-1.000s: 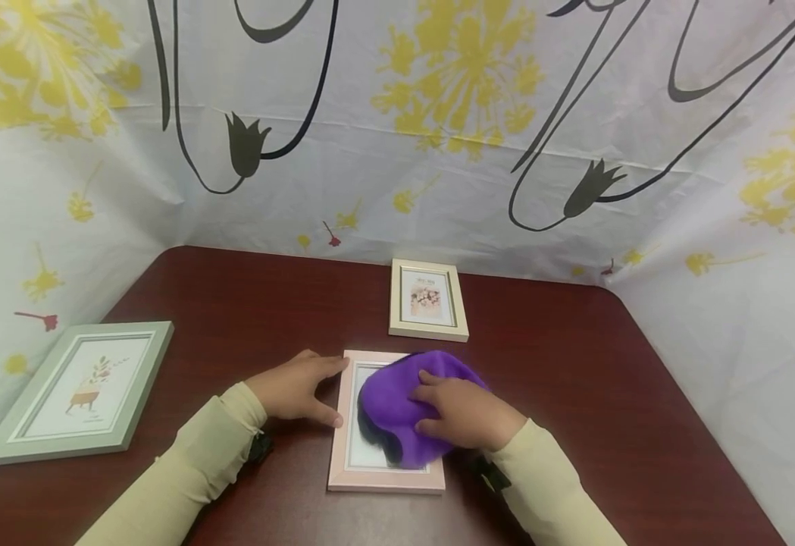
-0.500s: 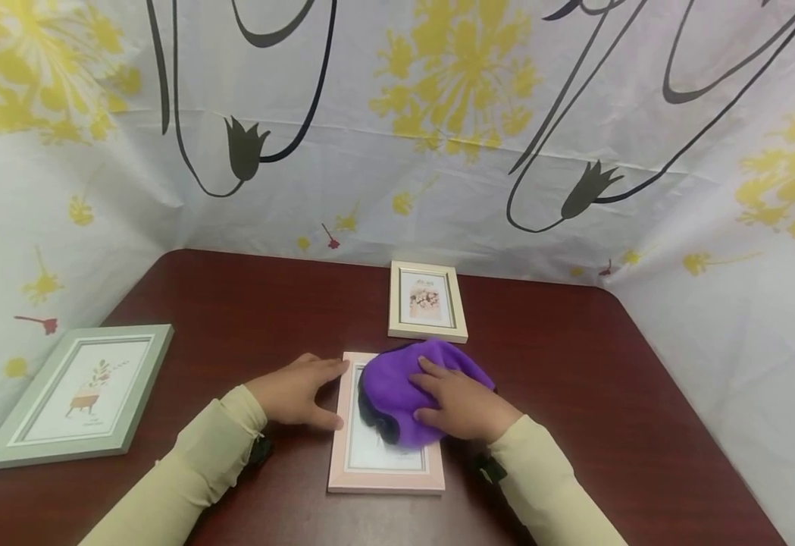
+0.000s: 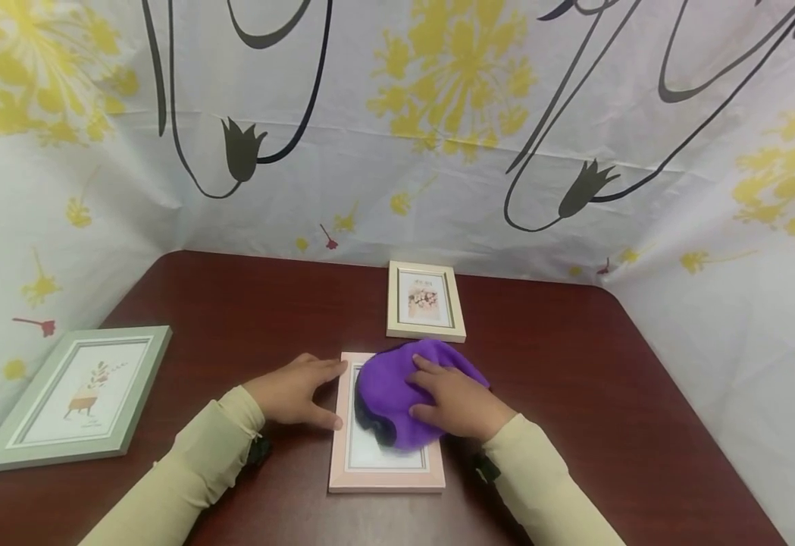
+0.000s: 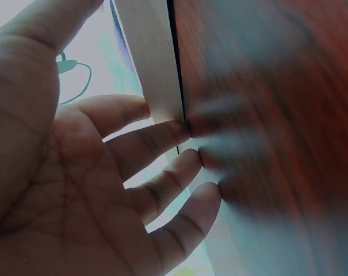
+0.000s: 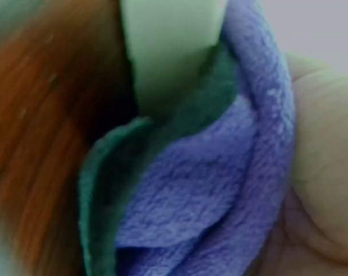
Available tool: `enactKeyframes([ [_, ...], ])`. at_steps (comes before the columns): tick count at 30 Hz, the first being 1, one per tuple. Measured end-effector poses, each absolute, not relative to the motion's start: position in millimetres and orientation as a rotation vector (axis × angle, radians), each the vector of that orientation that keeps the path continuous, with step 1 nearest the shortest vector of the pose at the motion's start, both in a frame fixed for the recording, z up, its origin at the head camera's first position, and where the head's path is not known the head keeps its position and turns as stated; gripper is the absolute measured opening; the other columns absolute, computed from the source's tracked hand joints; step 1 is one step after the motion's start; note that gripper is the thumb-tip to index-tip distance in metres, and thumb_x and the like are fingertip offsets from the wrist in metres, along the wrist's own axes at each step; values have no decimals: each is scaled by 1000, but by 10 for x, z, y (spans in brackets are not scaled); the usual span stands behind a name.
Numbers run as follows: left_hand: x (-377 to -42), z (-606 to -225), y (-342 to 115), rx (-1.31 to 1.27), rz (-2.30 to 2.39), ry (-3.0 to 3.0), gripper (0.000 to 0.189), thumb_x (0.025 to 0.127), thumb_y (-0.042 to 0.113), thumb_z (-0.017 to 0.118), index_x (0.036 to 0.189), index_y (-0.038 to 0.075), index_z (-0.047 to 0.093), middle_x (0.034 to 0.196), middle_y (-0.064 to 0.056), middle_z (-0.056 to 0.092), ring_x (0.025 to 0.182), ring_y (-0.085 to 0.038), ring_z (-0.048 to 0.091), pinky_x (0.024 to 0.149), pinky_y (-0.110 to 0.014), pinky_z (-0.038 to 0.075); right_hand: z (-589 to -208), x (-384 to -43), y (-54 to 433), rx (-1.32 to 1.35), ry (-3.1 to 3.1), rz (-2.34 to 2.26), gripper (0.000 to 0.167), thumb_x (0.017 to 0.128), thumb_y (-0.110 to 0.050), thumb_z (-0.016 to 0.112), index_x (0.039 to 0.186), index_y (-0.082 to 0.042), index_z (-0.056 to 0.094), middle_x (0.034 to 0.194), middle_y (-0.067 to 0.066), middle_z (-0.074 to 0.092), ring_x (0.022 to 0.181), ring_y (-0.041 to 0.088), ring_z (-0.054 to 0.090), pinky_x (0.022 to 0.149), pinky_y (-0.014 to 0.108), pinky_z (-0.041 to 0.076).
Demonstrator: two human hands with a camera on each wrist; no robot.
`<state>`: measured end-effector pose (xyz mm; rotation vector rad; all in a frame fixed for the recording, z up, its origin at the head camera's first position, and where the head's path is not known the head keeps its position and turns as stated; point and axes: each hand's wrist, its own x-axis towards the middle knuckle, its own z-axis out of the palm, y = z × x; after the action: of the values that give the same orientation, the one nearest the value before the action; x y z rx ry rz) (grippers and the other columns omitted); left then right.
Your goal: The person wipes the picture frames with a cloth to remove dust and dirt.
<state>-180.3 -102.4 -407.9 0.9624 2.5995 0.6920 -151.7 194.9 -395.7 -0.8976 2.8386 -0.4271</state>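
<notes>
A pink picture frame (image 3: 386, 480) lies face up near the front of the table, its picture partly covered by a purple cloth (image 3: 393, 394) with a dark edge. My right hand (image 3: 461, 402) rests on the cloth, fingers spread over it. The right wrist view shows the cloth (image 5: 191, 190) folded over the frame's pale side (image 5: 168, 52). On the other side, my left hand (image 3: 295, 390) steadies the frame's left edge with thumb and forefinger. In the left wrist view, the fingertips of the left hand (image 4: 64, 167) reach the tabletop beside the frame's side (image 4: 150, 57).
Behind the pink frame lies a small cream picture frame (image 3: 427, 332), close to the cloth. A larger green picture frame (image 3: 134, 394) lies at the table's left edge. White patterned sheeting (image 3: 288, 220) encloses the dark red table (image 3: 267, 303) at the back and sides.
The cloth and my right hand have shifted slightly up and left over the pink frame, uncovering more of its lower part. My left hand has stayed in place.
</notes>
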Motion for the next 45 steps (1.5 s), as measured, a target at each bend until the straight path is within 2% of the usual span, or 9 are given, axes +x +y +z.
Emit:
enactKeyframes([
  [12,-1811,-4042,-994,970,692,2597,97,78,49,81,149,-2,40,149,-22,43,127,-37,42,107,-49,36,-3784,-1283,1808,-964,2855,-229,42,87,-27,74,121,-3,68,135,29,55,113,44,61,97,48,49],
  [17,-1820,-4049,-1000,970,688,2605,97,78,49,81,149,-3,40,149,-22,44,127,-37,42,108,-49,36,-3858,-1320,1793,-848,2897,-241,49,88,-31,74,129,-6,64,148,23,45,128,53,45,104,54,41],
  [22,-1819,-4053,-980,969,680,2599,97,77,49,82,149,-3,41,149,-22,44,127,-37,43,108,-49,36,-3852,-1385,1910,-776,2889,-301,52,90,-29,72,134,-5,62,148,23,44,136,43,41,109,49,37],
  [26,-1821,-4050,-973,959,684,2592,97,77,49,82,149,-2,40,149,-22,44,129,-37,41,108,-49,36,-3745,-1337,1932,-946,2854,-297,33,86,-24,75,115,-8,71,111,9,71,103,23,67,91,38,52],
  [29,-1823,-4052,-986,960,689,2597,98,77,49,82,149,-2,40,149,-22,43,129,-37,41,108,-49,35,-3693,-1305,1901,-1051,2822,-313,19,83,-21,77,99,-13,72,80,-7,65,75,10,61,75,32,53],
  [33,-1819,-4066,-1016,957,702,2601,98,77,49,82,149,-3,40,149,-23,43,129,-38,41,108,-50,36,-3741,-1338,1865,-1014,2854,-294,32,85,-22,76,112,-7,71,109,10,71,100,23,68,87,37,53],
  [37,-1808,-4078,-1023,960,711,2594,98,77,50,81,149,-2,40,149,-23,44,129,-39,41,108,-50,36,-3829,-1395,1874,-839,2908,-252,49,89,-28,73,130,-3,64,143,24,51,128,38,53,103,45,45],
  [41,-1803,-4080,-1014,955,706,2595,98,77,51,81,149,-2,40,149,-22,44,130,-38,41,107,-50,36,-3809,-1362,1857,-839,2906,-202,44,89,-27,73,125,-3,68,136,22,58,125,36,55,103,45,45],
  [45,-1808,-4089,-1026,957,697,2600,97,78,49,81,149,-3,40,149,-23,44,129,-39,41,108,-50,36,-3704,-1255,1771,-1029,2885,-111,17,83,-22,76,93,-8,73,107,14,72,103,26,68,88,38,54],
])
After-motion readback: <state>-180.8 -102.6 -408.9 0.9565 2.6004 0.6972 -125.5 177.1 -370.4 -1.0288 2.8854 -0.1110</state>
